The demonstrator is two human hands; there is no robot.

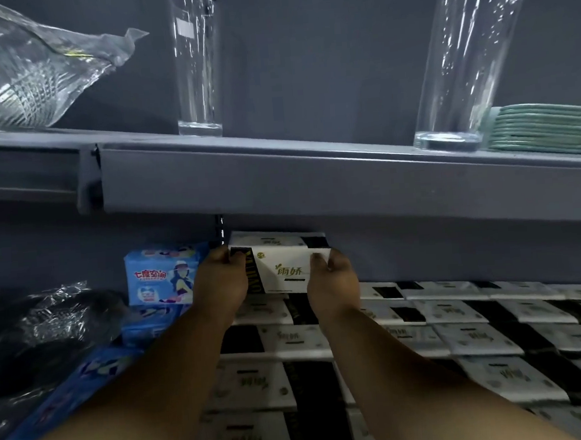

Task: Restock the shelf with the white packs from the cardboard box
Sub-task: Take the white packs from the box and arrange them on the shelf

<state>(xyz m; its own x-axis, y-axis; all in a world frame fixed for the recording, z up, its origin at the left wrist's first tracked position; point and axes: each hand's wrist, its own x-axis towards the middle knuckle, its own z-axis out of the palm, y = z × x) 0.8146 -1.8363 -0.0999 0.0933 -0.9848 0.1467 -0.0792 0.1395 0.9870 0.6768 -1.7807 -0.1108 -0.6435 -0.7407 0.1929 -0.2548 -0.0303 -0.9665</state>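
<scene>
pack [282, 266] held upright at the back of the lower shelf, on top of the flat packs already laid there, face turned outward so the label reads from the aisle. going left to right: black wrapped bundle [46, 336] lying at the far left, out of the way. blue packs [159, 277] next, one upright against the back wall, just beside the left hand, marking where the white row must begin. left hand [219, 283] pinching the pack's left end, thumb on the front face, fingers hidden behind. right hand [332, 278] pinching the right end the same way; gripped at both ends, probably to keep it square while sliding it back under the upper shelf edge [313, 177]. white rows [479, 330] laid flat across the shelf to the right, filling it from front to back wall, so likely starting a second layer here. above, two tall glasses [197, 64] and a green stack [547, 129] on the upper shelf, clear bag [24, 77] at its left end. cardboard box not in view. next step, by judgement: pushing back until touching the wall, then letting go.
</scene>
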